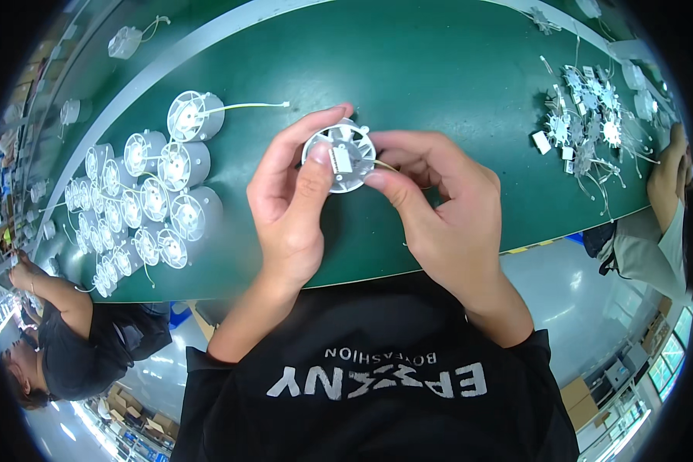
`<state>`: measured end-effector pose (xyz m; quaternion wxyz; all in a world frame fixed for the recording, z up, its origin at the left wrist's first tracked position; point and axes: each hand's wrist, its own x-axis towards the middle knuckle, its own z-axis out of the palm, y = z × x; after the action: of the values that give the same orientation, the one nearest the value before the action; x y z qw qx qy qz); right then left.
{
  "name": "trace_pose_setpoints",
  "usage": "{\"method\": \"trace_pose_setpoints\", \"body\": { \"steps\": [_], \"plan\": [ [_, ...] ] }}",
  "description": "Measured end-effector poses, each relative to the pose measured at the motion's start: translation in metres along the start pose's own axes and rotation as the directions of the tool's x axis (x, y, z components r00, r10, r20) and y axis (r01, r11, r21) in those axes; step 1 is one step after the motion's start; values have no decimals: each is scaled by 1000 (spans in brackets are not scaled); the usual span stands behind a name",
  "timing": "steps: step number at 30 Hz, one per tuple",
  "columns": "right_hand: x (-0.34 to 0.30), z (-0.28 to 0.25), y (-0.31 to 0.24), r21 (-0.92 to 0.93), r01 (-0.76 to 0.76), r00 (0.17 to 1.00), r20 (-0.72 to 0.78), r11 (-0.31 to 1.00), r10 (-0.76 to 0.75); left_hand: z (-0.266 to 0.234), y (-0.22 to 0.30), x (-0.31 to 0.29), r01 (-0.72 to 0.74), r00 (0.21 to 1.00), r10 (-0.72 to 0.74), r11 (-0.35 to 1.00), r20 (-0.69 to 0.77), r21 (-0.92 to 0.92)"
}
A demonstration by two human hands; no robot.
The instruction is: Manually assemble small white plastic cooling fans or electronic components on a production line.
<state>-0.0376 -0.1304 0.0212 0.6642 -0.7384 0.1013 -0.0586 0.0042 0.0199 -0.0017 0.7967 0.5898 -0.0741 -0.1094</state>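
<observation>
My left hand is wrapped round the side of a round, clear-white plastic fan housing, with its thumb pressed on the face. A small white rectangular block shows at the housing's middle, beside that thumb. My right hand grips the opposite edge between thumb and index finger. From that edge a thin yellowish wire runs in between my right fingers, which hide the rest of it. Both hands hold the housing tilted above the green table.
Several similar round housings stand grouped at left, one with its wire stretched rightward. At right lies a heap of small white wired parts. Co-workers sit at both sides, one's arm at left and another's hand at right.
</observation>
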Motion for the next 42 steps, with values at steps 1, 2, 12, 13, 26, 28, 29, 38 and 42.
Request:
{"method": "trace_pose_setpoints", "body": {
  "steps": [1,2,12,13,26,28,29,38,42],
  "plan": [
    [3,1,11,-159,243,966,-52,957,-254,2,3,0,23,1000,-23,1000,-20,-18],
    [6,-2,14,-160,246,964,-59,956,-258,2,4,0,46,998,-48,998,-41,-36],
    [16,-3,31,-450,675,674,51,586,-737,-7,-1,4,8,994,8,990,112,-141],
    [15,-4,30,-454,691,656,69,562,-751,-3,0,3,14,999,-8,994,53,-106],
    [-2,9,31,-443,708,606,-18,550,-795,4,-2,-3,129,991,-130,981,-3,-147],
    [-2,10,32,-434,699,622,-24,569,-783,6,2,-2,169,984,-175,966,-14,-193],
    [1,11,34,-426,704,612,-42,568,-790,7,3,-3,208,975,-220,948,-23,-240],
    [10,7,17,-451,683,625,-44,574,-779,0,3,3,-70,997,72,987,12,-144],
    [11,9,13,-471,678,617,-54,565,-785,4,12,7,-61,997,63,997,-37,43]
  ]
}}
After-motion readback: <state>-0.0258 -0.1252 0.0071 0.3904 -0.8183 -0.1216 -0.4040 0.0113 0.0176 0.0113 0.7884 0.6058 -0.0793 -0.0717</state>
